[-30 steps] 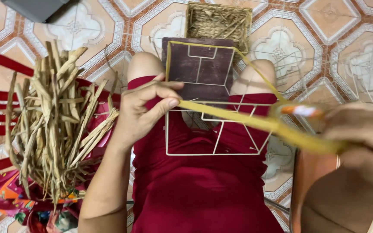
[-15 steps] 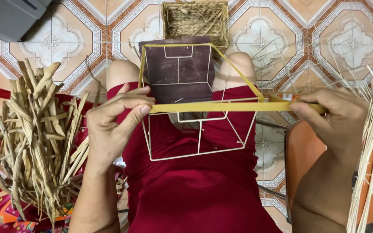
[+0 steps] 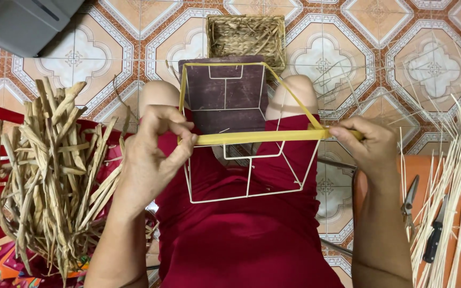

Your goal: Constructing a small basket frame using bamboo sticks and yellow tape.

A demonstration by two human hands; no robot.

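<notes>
The wire frame (image 3: 244,154) rests on the lap, between the knees, with a dark board (image 3: 225,93) beneath its far end. A yellow strip (image 3: 257,137) stretches across the frame's middle; the left hand (image 3: 153,154) pinches its left end at the frame's left edge, and the right hand (image 3: 366,144) grips the other end at the right edge. Yellow already lines the far rim and one slanting side; the near wires look bare, so most wrapping seems left. Left of the frame stands a reed bundle (image 3: 54,176), right of it thin sticks (image 3: 454,181) and scissors (image 3: 409,200), leaving little side room. A woven basket (image 3: 246,34) sits beyond.
</notes>
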